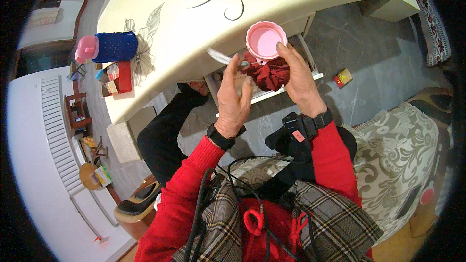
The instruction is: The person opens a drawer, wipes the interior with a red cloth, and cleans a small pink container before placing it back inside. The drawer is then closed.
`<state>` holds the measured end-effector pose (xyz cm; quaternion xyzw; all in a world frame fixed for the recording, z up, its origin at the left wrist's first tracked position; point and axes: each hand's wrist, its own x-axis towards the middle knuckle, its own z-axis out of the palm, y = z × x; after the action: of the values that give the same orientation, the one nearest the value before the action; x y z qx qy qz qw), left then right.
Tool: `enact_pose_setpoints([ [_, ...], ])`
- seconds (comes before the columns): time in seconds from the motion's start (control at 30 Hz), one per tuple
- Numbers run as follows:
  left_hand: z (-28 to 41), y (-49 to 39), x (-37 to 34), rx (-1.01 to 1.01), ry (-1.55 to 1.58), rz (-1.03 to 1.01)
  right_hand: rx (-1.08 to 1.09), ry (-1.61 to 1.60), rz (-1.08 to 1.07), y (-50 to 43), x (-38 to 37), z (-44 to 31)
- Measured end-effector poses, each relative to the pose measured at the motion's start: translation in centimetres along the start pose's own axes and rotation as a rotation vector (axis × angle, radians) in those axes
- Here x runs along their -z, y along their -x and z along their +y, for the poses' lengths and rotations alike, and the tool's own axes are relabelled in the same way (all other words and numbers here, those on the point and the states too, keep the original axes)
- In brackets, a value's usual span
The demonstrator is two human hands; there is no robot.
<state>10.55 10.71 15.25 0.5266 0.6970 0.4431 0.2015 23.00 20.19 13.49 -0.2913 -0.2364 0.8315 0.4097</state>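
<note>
My right hand (pixel 299 76) grips a round pink container (pixel 265 40) with a scalloped rim, its thumb on the edge. Bunched dark red cloth (pixel 268 72) lies directly below the container, against the fingers of that hand. My left hand (pixel 235 96) is to the left, with thumb and forefinger apart near the cloth. A pale, blade-shaped item (pixel 218 56) sticks out beyond the left forefinger; a small greenish piece and a thin stem run from there toward the container. Whether the left fingers grip it is hard to tell. Beneath both hands is a pulled-out drawer (pixel 269 96).
A flower-patterned table (pixel 204 18) spans the top. On its left part lie a blue bottle with a pink cap (pixel 114 47) and a red box (pixel 125 76) of small items. A small red-and-yellow box (pixel 343 78) rests on the grey floor. A patterned cover (pixel 397 160) drapes the seat at right.
</note>
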Motion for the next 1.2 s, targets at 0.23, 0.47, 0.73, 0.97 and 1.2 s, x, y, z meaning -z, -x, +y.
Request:
enact_pose_setpoints([
  [0.23,0.9,-1.5,1.6,0.246,0.265,0.039,0.252,0.468,0.045,0.1,-0.7,-0.1],
  [0.47,2.4,-2.4,0.6,0.54,0.806,-0.158,0.743,1.164,0.087,0.8,-1.5,0.6],
  [0.73,1.3,-3.6,1.3,0.358,0.686,-0.191,0.708,1.253,-0.099,1.2,-1.6,0.8],
  [0.97,-0.2,-4.1,2.7,0.16,0.488,-0.135,0.662,0.988,0.015,1.3,-1.8,-0.3],
  [1.2,-0.8,-3.3,1.9,0.138,0.438,-0.242,0.885,1.33,-0.105,1.8,-2.3,0.3],
])
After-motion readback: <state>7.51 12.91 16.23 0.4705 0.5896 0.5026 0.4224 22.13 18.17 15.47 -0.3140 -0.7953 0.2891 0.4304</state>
